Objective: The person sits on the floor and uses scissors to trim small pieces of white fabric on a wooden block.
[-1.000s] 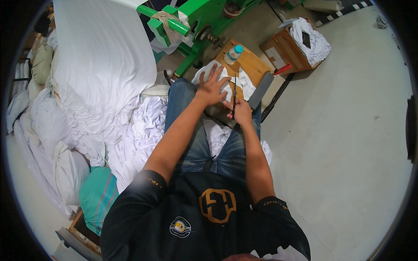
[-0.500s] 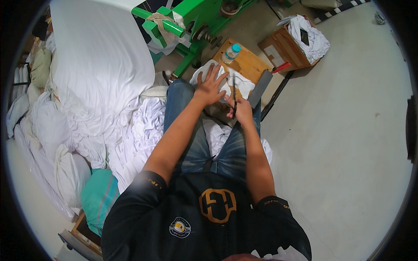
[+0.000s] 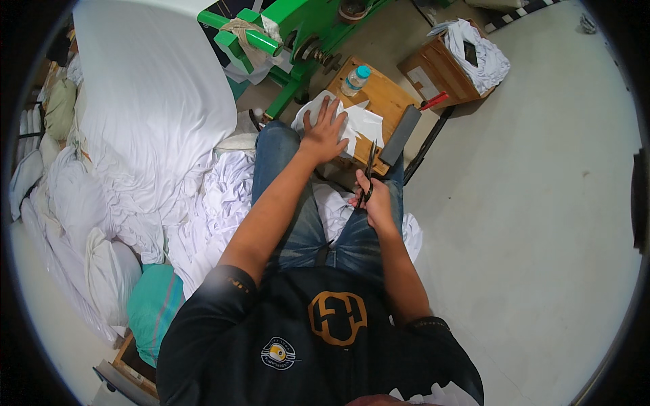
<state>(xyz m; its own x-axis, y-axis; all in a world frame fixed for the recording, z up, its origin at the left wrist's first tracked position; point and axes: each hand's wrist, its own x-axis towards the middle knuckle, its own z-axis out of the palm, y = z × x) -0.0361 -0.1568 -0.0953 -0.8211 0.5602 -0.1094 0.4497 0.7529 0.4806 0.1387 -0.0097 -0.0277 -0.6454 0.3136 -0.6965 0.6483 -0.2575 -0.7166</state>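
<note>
Head view looks straight down on a seated person in jeans and a black shirt. Their left hand (image 3: 325, 133) lies flat, fingers spread, pressing on a piece of white cloth (image 3: 352, 122) that rests on a small wooden counter (image 3: 386, 98) just past the knees. Their right hand (image 3: 374, 201) is closed around the handles of dark scissors (image 3: 370, 169), whose blades point up toward the near edge of the cloth; whether the blades touch it I cannot tell. A clear plastic bottle with a teal cap (image 3: 355, 80) stands at the far corner of the counter, and a dark grey block (image 3: 401, 134) lies along its right edge. More white fabric (image 3: 223, 196) is heaped to the person's left. A green machine frame (image 3: 291, 34) stands beyond the counter, and a cardboard box (image 3: 440, 71) stuffed with white cloth sits to its right.
</note>
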